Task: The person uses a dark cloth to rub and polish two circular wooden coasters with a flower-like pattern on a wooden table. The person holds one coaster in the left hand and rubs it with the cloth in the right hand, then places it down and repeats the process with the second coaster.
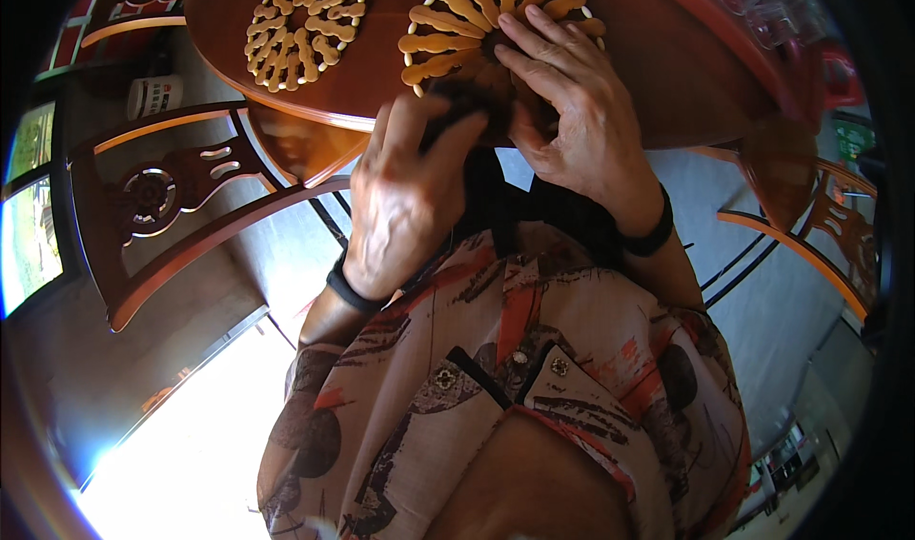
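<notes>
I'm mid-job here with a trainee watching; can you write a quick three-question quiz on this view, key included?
1. Which hand reaches farther over the right mat?
2. True or false: a hand is touching the left mat.
3. What colour is the band at the wrist of the left hand? A white, B black, C red.

Key:
1. The right hand.
2. False; the left mat lies apart from both hands.
3. B.
</notes>
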`<act>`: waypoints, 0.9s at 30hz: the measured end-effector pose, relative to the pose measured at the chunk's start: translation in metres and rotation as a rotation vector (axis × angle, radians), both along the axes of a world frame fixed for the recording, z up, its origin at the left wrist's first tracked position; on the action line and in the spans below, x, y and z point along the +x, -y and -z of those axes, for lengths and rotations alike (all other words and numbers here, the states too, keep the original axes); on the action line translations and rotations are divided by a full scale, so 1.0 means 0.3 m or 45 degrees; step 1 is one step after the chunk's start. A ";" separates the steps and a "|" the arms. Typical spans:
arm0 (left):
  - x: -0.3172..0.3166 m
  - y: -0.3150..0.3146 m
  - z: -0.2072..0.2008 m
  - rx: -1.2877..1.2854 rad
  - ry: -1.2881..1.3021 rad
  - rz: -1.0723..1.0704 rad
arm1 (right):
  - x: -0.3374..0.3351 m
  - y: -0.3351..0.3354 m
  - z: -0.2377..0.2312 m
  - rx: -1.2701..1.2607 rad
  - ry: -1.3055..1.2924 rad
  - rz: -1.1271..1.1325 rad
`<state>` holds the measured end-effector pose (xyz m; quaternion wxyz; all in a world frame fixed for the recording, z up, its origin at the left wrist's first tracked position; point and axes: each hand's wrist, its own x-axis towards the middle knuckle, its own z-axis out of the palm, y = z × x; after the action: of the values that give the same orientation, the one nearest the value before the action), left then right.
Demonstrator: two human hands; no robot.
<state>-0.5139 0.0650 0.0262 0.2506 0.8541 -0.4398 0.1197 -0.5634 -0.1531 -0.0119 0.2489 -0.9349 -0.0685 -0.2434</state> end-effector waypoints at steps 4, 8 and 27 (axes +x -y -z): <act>-0.050 -0.107 -0.036 0.075 -0.157 -0.010 | -0.001 0.004 0.006 0.038 0.011 -0.023; 0.010 -0.033 -0.068 -0.268 -0.113 -0.028 | 0.002 0.009 0.003 0.020 0.024 -0.037; 0.088 0.053 -0.026 -0.213 0.041 -0.162 | 0.006 0.000 -0.003 -0.021 0.023 -0.015</act>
<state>-0.4875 0.0493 0.0340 0.3058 0.8544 -0.3771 0.1853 -0.5616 -0.1531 -0.0112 0.2419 -0.9343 -0.0781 -0.2499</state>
